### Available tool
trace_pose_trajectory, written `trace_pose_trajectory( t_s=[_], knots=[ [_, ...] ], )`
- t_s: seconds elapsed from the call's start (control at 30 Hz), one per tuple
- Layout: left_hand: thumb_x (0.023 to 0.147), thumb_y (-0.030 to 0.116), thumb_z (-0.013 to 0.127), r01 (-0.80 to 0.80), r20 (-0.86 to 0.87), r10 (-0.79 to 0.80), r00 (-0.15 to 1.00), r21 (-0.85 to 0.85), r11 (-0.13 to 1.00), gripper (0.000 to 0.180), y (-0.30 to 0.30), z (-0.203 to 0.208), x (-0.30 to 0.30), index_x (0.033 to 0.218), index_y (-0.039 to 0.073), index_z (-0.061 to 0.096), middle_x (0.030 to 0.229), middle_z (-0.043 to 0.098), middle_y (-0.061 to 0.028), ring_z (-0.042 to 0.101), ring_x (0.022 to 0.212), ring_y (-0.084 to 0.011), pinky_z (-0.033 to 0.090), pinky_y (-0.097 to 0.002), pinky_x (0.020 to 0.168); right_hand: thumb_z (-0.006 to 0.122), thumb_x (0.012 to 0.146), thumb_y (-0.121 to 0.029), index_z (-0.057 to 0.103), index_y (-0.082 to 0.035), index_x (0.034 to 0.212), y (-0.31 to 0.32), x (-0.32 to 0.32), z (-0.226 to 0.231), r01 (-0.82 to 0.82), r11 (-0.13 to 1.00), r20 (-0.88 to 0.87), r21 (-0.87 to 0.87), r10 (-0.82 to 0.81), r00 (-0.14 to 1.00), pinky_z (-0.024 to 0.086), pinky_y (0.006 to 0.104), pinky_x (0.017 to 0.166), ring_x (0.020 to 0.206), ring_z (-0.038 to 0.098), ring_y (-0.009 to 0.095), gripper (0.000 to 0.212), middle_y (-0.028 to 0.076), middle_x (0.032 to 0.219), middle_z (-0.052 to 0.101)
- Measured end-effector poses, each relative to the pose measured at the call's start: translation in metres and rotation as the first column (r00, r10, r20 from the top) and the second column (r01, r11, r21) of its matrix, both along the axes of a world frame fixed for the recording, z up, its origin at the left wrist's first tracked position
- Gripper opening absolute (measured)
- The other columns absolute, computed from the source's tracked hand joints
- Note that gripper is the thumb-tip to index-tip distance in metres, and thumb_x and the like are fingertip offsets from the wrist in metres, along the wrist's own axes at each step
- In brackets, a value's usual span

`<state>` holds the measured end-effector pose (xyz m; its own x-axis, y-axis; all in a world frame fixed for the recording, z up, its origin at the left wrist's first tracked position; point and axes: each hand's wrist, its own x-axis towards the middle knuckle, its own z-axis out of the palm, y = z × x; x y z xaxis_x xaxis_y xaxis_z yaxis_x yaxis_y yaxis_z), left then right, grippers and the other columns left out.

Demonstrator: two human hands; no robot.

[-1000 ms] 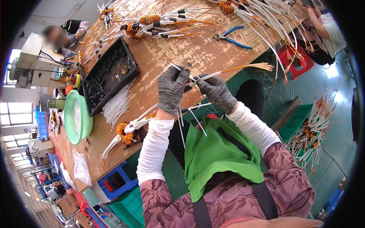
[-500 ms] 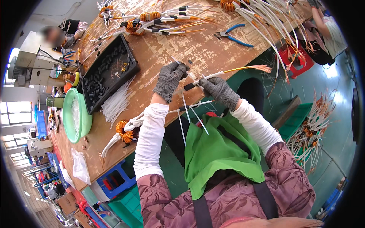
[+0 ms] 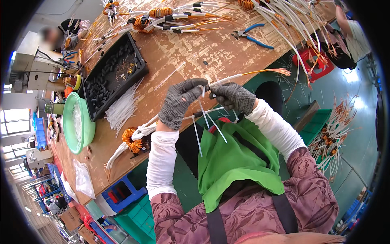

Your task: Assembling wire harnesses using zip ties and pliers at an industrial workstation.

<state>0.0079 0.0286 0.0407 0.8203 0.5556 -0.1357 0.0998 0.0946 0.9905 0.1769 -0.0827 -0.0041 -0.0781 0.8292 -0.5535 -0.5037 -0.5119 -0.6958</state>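
Worn brown workbench [image 3: 174, 53]; black tray [image 3: 142, 68] far left, blue-handled pliers [image 3: 260, 42] far right. Gray-gloved right hand [image 3: 235, 97] clamped on white cable [image 3: 227, 78] at bench's near edge; left hand [image 3: 178, 102] at cable's left end, fingers bunched, can't tell on what. Orange coil [image 3: 129, 136] near left.

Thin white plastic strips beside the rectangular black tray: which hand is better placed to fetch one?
Probably left: the gray-gloved left hand is nearer the strips; the gray-gloved right hand is farther.
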Motion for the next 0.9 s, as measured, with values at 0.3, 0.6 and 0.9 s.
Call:
trace_pose_trajectory(
  t_s=[0.3, 0.6, 0.9],
  knots=[
    [0.07, 0.001, 0.067, -0.473, 0.254, 0.409, 0.876, 0.614, 0.631, 0.017, -0.027, -0.035, 0.018, 0.086, 0.006, 0.068, 0.08, 0.064, -0.0083, 0.058, 0.078, -0.0226, 0.044, -0.0328, 0.072, 0.053, 0.089, -0.03, 0.061, -0.009, 0.094, 0.002, 0.002, 0.004, -0.043, 0.999, -0.126, -0.01, 0.042, 0.991, 0.026, 0.0162, 0.038, 0.043, 0.035, 0.001, 0.023, -0.008, 0.057, 0.044],
    [0.071, -0.001, 0.066, -0.453, 0.295, 0.347, 0.89, 0.659, 0.601, 0.016, -0.036, -0.042, 0.019, 0.086, 0.005, 0.067, 0.082, 0.063, -0.006, 0.056, 0.082, -0.0204, 0.043, -0.0322, 0.076, 0.055, 0.087, -0.029, 0.061, -0.011, 0.09, 0.0, 0.0, 0.007, -0.014, 0.998, -0.083, -0.068, 0.009, 0.996, 0.027, 0.0163, 0.039, 0.043, 0.033, 0.001, 0.02, -0.009, 0.056, 0.042],
    [0.066, 0.001, 0.065, -0.363, 0.256, 0.264, 0.93, 0.757, 0.543, 0.017, -0.039, -0.041, 0.019, 0.082, 0.008, 0.066, 0.076, 0.062, -0.0065, 0.055, 0.077, -0.0245, 0.042, -0.0356, 0.074, 0.057, 0.087, -0.026, 0.06, -0.008, 0.091, -0.014, 0.0, -0.003, -0.058, 0.986, -0.174, 0.158, 0.085, 0.981, 0.034, 0.0181, 0.045, 0.05, 0.04, 0.002, 0.019, -0.007, 0.06, 0.045]
  ],
)
